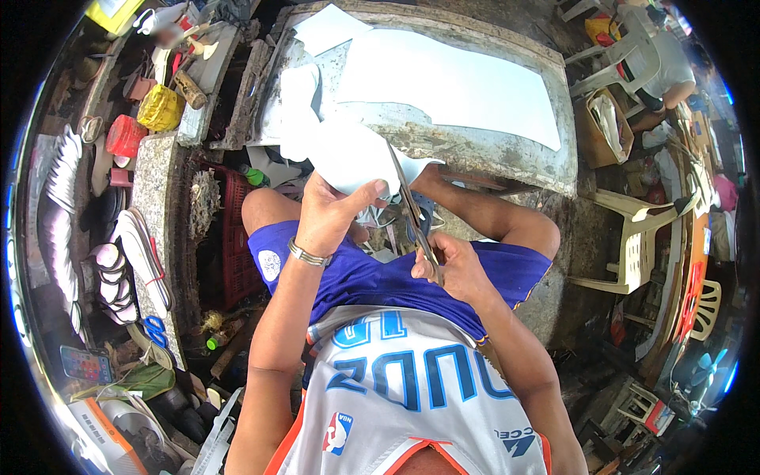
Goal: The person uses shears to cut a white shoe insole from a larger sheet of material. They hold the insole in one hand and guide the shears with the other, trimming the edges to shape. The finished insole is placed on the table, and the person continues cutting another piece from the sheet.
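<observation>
Left hand (pixel 337 206) pinches white sheet (pixel 348 152); right hand (pixel 454 267) grips scissors (pixel 413 212), blades (pixel 400 170) against it. Blue lettering (pixel 410 388) spans grey jersey (pixel 388 447); dark print (pixel 95 425) marks orange-and-white box (pixel 119 442).

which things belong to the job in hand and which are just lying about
In use:
curved white sheet, left hand
long metal scissors, right hand
probably wide white sheet on weathered grey table

Seemingly lying about:
rectangular smartphone with lit screen
cream plastic chair
dark red plastic crate
</observation>
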A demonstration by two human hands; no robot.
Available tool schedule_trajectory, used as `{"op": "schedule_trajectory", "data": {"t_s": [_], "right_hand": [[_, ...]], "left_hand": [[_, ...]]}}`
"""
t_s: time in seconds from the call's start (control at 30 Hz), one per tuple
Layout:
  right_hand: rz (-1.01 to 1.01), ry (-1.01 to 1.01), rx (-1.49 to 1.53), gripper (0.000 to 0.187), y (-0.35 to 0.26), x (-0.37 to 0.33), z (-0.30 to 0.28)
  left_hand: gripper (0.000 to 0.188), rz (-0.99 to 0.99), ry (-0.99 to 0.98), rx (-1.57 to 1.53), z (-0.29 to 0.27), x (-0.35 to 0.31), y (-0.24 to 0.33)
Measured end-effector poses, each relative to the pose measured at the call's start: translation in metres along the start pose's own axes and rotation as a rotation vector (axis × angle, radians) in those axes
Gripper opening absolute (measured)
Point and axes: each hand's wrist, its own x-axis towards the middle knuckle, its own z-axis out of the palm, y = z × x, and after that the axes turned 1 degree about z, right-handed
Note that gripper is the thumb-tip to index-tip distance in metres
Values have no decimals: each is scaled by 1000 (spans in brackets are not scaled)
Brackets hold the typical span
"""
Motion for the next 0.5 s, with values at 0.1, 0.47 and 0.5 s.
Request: {"op": "schedule_trajectory", "data": {"t_s": [0.1,0.47,0.5], "right_hand": [[1,-1,-11,55,0,-1,-2],[39,-36,58,43,-1,-6,-5],[35,-27,32,43,0,-6,-5]], "left_hand": [[39,-11,-20,-6,-2,1,1],[41,-23,-125,7,-13,6,3],[42,-25,-131,10,-13,6,4]]}}
